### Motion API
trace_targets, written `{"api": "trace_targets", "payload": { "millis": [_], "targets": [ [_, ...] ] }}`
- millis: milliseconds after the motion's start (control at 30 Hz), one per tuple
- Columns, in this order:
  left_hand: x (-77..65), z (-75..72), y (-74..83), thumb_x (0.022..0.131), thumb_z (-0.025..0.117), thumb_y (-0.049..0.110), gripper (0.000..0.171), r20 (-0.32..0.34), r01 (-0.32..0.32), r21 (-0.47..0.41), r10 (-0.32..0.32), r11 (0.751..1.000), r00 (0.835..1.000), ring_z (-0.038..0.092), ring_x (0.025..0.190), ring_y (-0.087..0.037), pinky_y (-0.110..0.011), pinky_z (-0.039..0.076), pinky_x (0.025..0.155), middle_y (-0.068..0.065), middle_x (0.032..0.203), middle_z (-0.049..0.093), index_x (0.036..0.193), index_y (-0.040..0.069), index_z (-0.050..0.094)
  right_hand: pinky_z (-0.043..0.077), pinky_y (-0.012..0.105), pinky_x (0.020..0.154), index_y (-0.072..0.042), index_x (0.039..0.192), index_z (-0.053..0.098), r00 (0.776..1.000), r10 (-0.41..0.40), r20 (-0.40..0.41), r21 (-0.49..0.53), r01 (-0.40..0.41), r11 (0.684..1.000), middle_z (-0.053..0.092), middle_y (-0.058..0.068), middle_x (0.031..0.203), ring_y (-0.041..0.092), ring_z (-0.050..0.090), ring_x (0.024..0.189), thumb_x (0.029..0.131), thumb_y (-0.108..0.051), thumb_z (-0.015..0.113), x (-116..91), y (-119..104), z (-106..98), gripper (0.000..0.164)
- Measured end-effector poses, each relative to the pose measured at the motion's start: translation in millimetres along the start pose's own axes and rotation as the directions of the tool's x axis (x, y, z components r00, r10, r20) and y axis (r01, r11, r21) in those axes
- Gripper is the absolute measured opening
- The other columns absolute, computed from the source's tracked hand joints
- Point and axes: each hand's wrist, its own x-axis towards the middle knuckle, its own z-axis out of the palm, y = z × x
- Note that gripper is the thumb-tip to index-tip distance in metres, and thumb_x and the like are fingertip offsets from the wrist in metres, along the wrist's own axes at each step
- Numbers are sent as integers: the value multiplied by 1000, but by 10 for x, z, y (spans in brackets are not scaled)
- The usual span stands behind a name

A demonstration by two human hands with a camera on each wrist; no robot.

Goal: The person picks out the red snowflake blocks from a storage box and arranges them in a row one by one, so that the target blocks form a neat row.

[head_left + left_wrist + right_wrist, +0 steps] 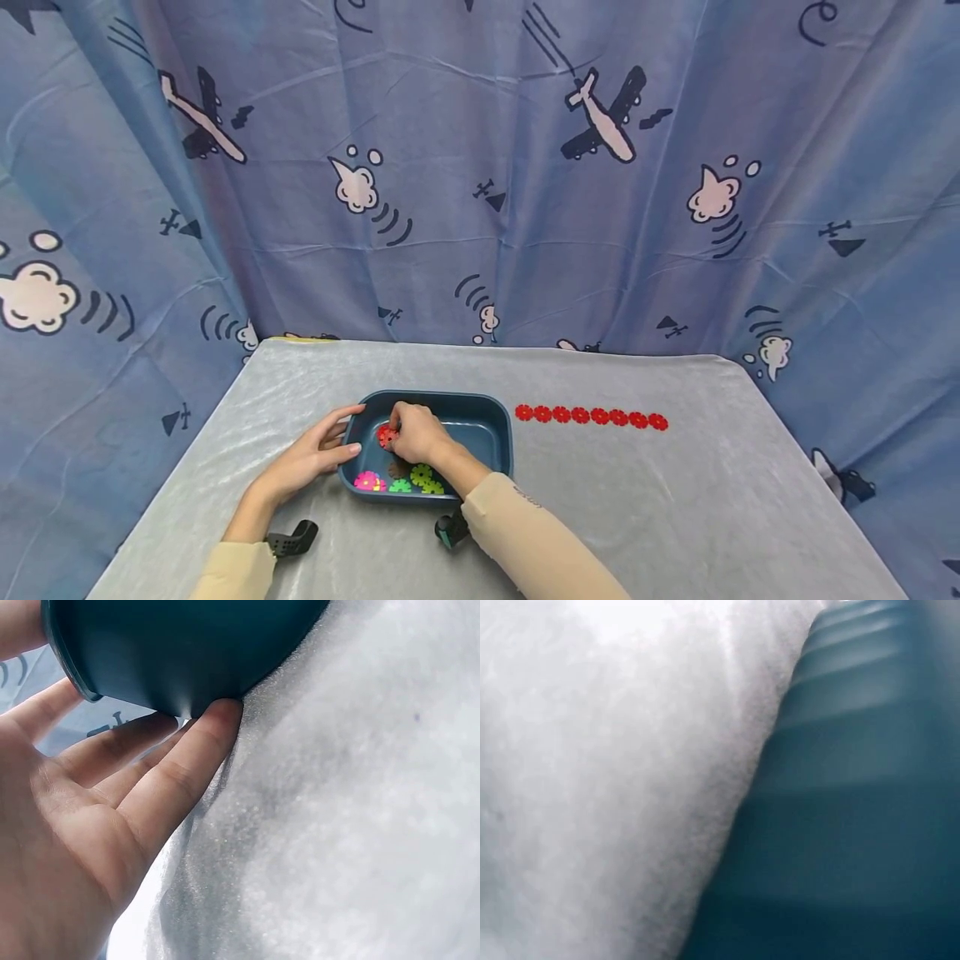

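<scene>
A dark teal plastic box (480, 408) stands on the table. Inside it my right hand (422, 435) reaches down with curled fingers, pinching at a red notched plastic disc (385, 434) near the left end. Along the box's front wall lie a pink disc (366, 480), a green disc (400, 486), several yellow-green discs (422, 475) and a brown disc (397, 471). At the left end of the box is my left hand (311, 454), fingers spread and nearly straight. The left wrist view has its fingertips (222, 712) against the outer wall (172, 660). Only wall and cloth appear in the right wrist view.
Right of the box, several red notched discs (581, 415) lie in a straight row. A pale grey cloth (675, 517) covers the table. Behind and at both sides hangs a blue curtain (450, 167) printed with planes. Black wrist devices (294, 540) sit at both wrists.
</scene>
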Motion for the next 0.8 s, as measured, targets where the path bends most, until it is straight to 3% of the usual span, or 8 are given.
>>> {"api": "trace_targets", "payload": {
  "millis": [567,800],
  "targets": [
    [-8,-3,-36,102,63,21,63,2,2,3,-2,1000,1000,31,145,-49,-50,50,98,-29,159,29,158,23,33,45,26,56,-11,100,61,1000,-18,-2,101,18,995,58,-1,74,14,54,59,93,-10,76,-200,83,-229,16],
    [-13,-8,-7,102,64,22,65,-2,11,11,-11,1000,1000,30,145,-50,-52,49,99,-29,159,28,159,22,32,51,28,56,-7,100,61,999,-52,-12,272,53,961,66,3,71,17,62,57,93,-5,74,-352,103,-462,15]
  ]
}}
